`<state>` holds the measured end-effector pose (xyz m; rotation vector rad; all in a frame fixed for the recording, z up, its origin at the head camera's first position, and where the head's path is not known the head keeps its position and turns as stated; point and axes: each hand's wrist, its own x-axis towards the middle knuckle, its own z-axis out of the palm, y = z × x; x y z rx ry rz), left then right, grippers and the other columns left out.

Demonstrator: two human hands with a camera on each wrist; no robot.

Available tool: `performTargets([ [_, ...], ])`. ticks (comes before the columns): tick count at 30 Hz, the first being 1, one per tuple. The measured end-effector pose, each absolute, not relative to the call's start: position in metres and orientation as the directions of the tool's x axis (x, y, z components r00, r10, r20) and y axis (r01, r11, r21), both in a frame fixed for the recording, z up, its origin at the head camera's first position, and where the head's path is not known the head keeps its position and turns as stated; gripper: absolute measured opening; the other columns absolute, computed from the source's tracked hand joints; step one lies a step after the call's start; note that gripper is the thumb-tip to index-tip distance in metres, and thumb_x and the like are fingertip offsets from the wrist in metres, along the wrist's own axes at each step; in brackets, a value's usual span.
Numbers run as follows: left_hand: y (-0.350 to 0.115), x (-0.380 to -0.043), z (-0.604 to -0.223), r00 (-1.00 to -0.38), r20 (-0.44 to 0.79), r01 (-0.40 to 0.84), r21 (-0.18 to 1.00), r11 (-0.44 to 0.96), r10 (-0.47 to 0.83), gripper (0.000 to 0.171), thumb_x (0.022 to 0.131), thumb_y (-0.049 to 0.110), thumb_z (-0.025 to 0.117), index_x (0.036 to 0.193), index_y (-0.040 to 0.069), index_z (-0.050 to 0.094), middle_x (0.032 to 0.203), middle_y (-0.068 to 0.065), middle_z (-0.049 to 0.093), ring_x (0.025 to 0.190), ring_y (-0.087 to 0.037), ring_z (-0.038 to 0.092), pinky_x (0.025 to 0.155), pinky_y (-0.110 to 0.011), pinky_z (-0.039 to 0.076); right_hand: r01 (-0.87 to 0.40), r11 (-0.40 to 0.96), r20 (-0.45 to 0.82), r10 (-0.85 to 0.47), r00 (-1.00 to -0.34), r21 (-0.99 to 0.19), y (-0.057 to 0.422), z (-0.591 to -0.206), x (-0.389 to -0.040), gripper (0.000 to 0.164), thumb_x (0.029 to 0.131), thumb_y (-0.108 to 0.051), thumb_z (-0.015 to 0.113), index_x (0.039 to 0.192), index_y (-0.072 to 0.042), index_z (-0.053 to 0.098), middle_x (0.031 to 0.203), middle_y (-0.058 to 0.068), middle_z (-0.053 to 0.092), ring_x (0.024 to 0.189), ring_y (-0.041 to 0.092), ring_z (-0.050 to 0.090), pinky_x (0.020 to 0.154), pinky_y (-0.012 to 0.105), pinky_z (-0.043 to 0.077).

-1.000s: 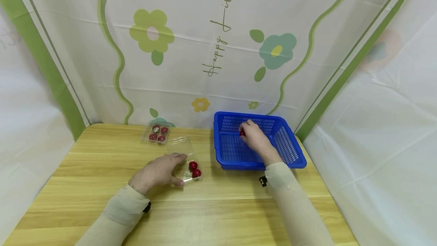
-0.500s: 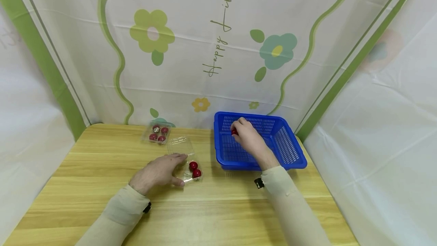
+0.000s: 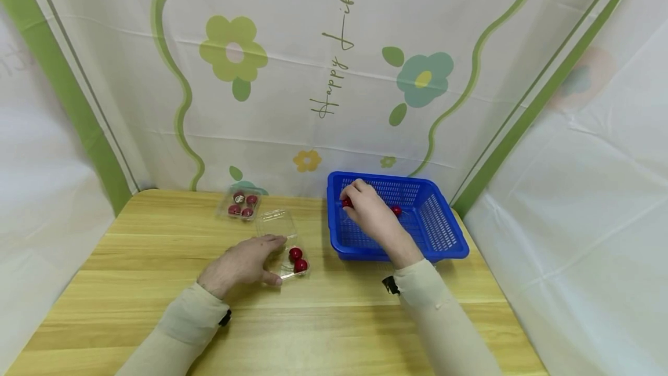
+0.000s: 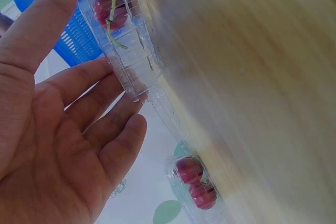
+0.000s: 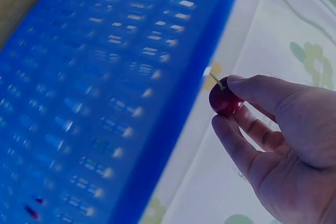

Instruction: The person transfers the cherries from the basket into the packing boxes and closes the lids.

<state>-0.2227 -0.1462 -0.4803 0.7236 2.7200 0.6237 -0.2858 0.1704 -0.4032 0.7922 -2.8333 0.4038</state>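
Note:
My right hand (image 3: 371,213) is over the blue plastic basket (image 3: 334,237) and pinches a dark red cherry (image 5: 223,101) with a green stem between thumb and fingertips. Another cherry (image 3: 396,210) lies in the basket, beside the wrist. On the table, my left hand (image 3: 241,263) rests with thumb and fingers spread about a clear plastic box (image 3: 287,275), its fingertips at the box's edges. That box's lid (image 3: 276,223) is folded back. Two cherries (image 3: 298,259) sit inside, and a green stem (image 4: 110,17) shows in the left wrist view.
A closed clear box (image 3: 221,213) with several cherries stands at the back left of the wooden table (image 3: 292,329). Behind the table hangs a white curtain (image 3: 292,103) printed with flowers, and curtains also flank both sides.
My right hand has moved left across the basket with the cherry, and the cherry lying in the basket has come into sight. My left hand and the open box have stayed put.

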Motion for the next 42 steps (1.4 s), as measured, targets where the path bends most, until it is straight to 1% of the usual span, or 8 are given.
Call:
performTargets([
  [6, -0.147, -0.222, -0.48, -0.843, -0.134, 0.409, 0.47, 0.783, 0.521, 0.102, 0.09, 0.039, 0.102, 0.17, -0.004, 0.056, 0.177, -0.028, 0.057, 0.163, -0.052, 0.057, 0.138, -0.067, 0.048, -0.551, 0.812, 0.258, -0.5, -0.827, -0.194, 0.158, -0.399, -0.276, 0.023, 0.109, -0.007, 0.084, 0.131, -0.004, 0.078, 0.132, 0.013, 0.074, 0.122, 0.033, 0.072, 0.105, 0.045, 0.069],
  [12, -0.146, -0.222, -0.48, -0.844, -0.134, 0.41, 0.464, 0.785, 0.52, 0.101, 0.091, 0.039, 0.102, 0.17, -0.003, 0.056, 0.177, -0.027, 0.058, 0.163, -0.052, 0.057, 0.137, -0.067, 0.049, -0.597, 0.781, 0.288, -0.538, -0.792, -0.183, 0.146, -0.396, -0.267, 0.021, 0.109, -0.006, 0.084, 0.129, -0.003, 0.079, 0.129, 0.013, 0.074, 0.118, 0.033, 0.072, 0.101, 0.043, 0.069],
  [17, -0.146, -0.222, -0.479, -0.844, -0.131, 0.412, 0.463, 0.785, 0.521, 0.101, 0.09, 0.039, 0.103, 0.17, -0.003, 0.056, 0.176, -0.027, 0.058, 0.162, -0.053, 0.058, 0.135, -0.068, 0.051, -0.648, 0.747, 0.311, -0.587, -0.748, -0.148, 0.135, -0.401, -0.261, 0.017, 0.108, -0.004, 0.085, 0.123, -0.005, 0.078, 0.125, 0.012, 0.074, 0.114, 0.031, 0.072, 0.099, 0.041, 0.07],
  [23, -0.146, -0.223, -0.479, -0.844, -0.126, 0.413, 0.468, 0.781, 0.522, 0.102, 0.09, 0.039, 0.103, 0.17, -0.004, 0.056, 0.175, -0.028, 0.059, 0.161, -0.053, 0.059, 0.135, -0.067, 0.05, -0.702, 0.702, 0.322, -0.641, -0.697, -0.121, 0.123, -0.411, -0.255, 0.013, 0.11, -0.007, 0.083, 0.122, -0.007, 0.077, 0.123, 0.01, 0.073, 0.11, 0.028, 0.071, 0.095, 0.039, 0.069],
  [29, -0.146, -0.222, -0.479, -0.844, -0.128, 0.411, 0.472, 0.78, 0.521, 0.101, 0.09, 0.039, 0.103, 0.17, -0.003, 0.057, 0.175, -0.027, 0.059, 0.161, -0.052, 0.059, 0.135, -0.067, 0.051, -0.707, 0.692, 0.289, -0.654, -0.699, -0.143, 0.111, -0.42, -0.248, 0.013, 0.113, -0.01, 0.08, 0.125, -0.007, 0.077, 0.126, 0.008, 0.073, 0.115, 0.028, 0.072, 0.099, 0.039, 0.069],
  [34, -0.147, -0.222, -0.478, -0.844, -0.133, 0.409, 0.47, 0.783, 0.52, 0.101, 0.091, 0.039, 0.103, 0.17, -0.003, 0.056, 0.176, -0.027, 0.059, 0.162, -0.052, 0.059, 0.135, -0.067, 0.051, -0.718, 0.683, 0.314, -0.657, -0.685, -0.135, 0.102, -0.432, -0.245, 0.013, 0.111, -0.009, 0.082, 0.122, -0.007, 0.076, 0.122, 0.007, 0.074, 0.114, 0.028, 0.073, 0.101, 0.038, 0.069],
  [39, -0.147, -0.223, -0.478, -0.841, -0.135, 0.412, 0.467, 0.782, 0.523, 0.101, 0.092, 0.04, 0.102, 0.171, -0.003, 0.056, 0.176, -0.027, 0.059, 0.162, -0.052, 0.058, 0.136, -0.067, 0.05, -0.704, 0.691, 0.308, -0.642, -0.702, -0.163, 0.094, -0.445, -0.241, 0.015, 0.112, -0.009, 0.081, 0.126, -0.007, 0.077, 0.125, 0.007, 0.074, 0.118, 0.027, 0.073, 0.103, 0.037, 0.069],
  [42, -0.147, -0.223, -0.478, -0.841, -0.131, 0.415, 0.464, 0.783, 0.524, 0.101, 0.092, 0.04, 0.102, 0.171, -0.003, 0.056, 0.175, -0.028, 0.059, 0.162, -0.052, 0.059, 0.135, -0.067, 0.051, -0.694, 0.699, 0.309, -0.631, -0.712, -0.172, 0.089, -0.451, -0.238, 0.015, 0.111, -0.009, 0.082, 0.125, -0.007, 0.077, 0.125, 0.007, 0.075, 0.118, 0.026, 0.073, 0.102, 0.036, 0.069],
])
